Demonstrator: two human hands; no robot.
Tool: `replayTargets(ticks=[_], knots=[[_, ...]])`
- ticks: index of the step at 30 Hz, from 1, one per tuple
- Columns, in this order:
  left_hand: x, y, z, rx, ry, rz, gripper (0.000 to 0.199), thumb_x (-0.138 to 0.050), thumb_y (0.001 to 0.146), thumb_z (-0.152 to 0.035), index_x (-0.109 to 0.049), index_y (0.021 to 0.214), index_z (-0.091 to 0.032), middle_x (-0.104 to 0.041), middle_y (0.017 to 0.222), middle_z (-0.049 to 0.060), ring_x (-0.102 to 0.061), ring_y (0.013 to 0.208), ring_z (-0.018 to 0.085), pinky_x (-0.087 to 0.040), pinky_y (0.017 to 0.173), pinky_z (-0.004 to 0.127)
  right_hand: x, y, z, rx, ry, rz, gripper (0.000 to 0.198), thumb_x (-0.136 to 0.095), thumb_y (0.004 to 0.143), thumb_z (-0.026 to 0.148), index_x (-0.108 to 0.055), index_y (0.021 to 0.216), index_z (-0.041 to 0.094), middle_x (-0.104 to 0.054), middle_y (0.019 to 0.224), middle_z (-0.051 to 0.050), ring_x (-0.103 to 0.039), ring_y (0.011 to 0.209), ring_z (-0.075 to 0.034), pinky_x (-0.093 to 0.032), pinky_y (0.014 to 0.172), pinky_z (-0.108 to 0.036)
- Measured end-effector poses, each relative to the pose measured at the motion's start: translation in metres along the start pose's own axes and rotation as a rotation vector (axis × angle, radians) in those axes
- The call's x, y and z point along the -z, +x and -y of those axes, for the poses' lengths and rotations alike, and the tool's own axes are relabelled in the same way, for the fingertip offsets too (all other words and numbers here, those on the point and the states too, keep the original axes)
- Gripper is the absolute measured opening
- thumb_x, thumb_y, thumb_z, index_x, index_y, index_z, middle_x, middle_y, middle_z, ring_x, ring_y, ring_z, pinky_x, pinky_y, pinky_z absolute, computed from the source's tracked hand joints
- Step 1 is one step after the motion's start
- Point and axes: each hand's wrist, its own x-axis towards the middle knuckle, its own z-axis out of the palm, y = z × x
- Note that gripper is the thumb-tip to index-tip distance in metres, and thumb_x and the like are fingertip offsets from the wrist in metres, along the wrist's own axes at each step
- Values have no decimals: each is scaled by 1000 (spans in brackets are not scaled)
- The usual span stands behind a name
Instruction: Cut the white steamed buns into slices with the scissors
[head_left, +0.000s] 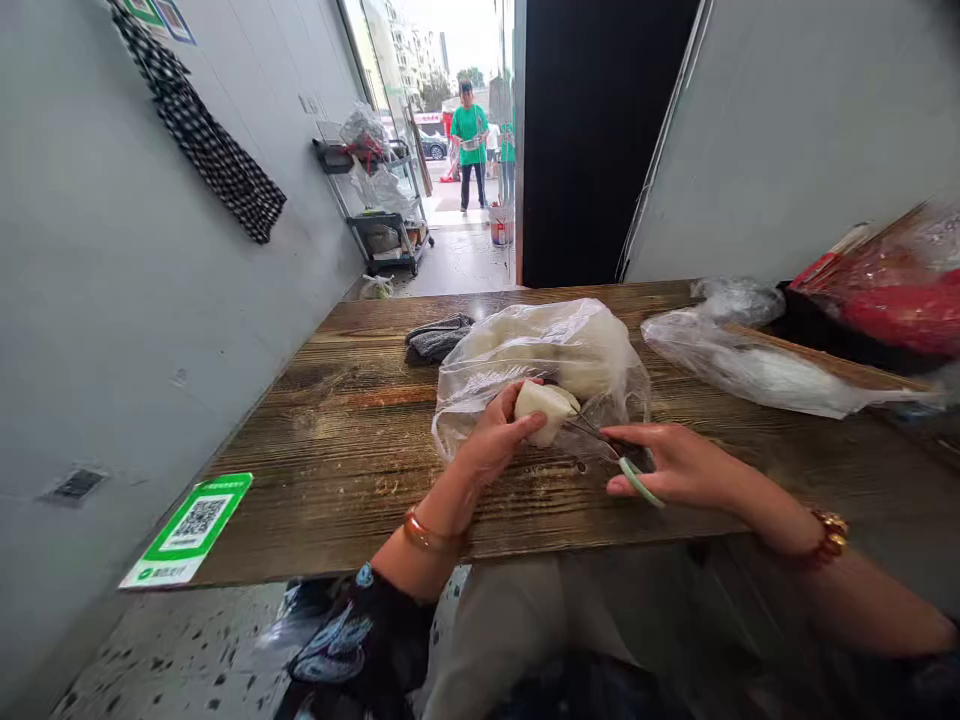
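Observation:
My left hand (491,435) is closed around a pale white steamed bun (543,408), thumb on the near side and fingers behind. In my right hand (682,466) is a pair of scissors (637,482) with a light green handle. The blades point left and meet the bun's right side; whether they have cut into it I cannot tell. Just behind both hands, a clear plastic bag (517,335) lies on the wooden table (337,420). Several pale rounded shapes, apparently more buns, show through its film.
A dark grey cloth (437,338) lies left of the bag. On the right sit crumpled plastic (757,365) and a red wrapped bundle (900,300). A green QR-code card (196,528) is at the front left. Beyond stand a loaded cart (382,225) and a person in green (469,130).

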Motion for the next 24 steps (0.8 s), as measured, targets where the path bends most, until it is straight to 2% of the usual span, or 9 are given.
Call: replayTargets(ticks=[11,19,24], knots=[[-3,-3,2,-33,81,15,61,-84,66,-30,-60,121,-19,-65,112,7,-58,99,21,-46,84,30,3,6,15,20,-71,-24,62,-74,75,51,-68,128,18,-76,113,-10,-71,97,-32,-54,77,-36],[-3,-3,4,-28,126,3,64,-84,66,-31,-58,124,-19,-63,118,8,-57,103,23,-45,87,32,4,10,19,17,-158,-12,71,-75,75,51,-63,134,13,-76,112,-13,-71,98,-32,-52,82,-36],[-3,-2,5,-43,172,-14,64,-83,68,-33,-58,125,-19,-62,120,8,-56,106,24,-45,90,33,5,12,17,19,-122,9,71,-74,74,54,-65,132,14,-77,104,-12,-72,90,-30,-51,76,-33]])
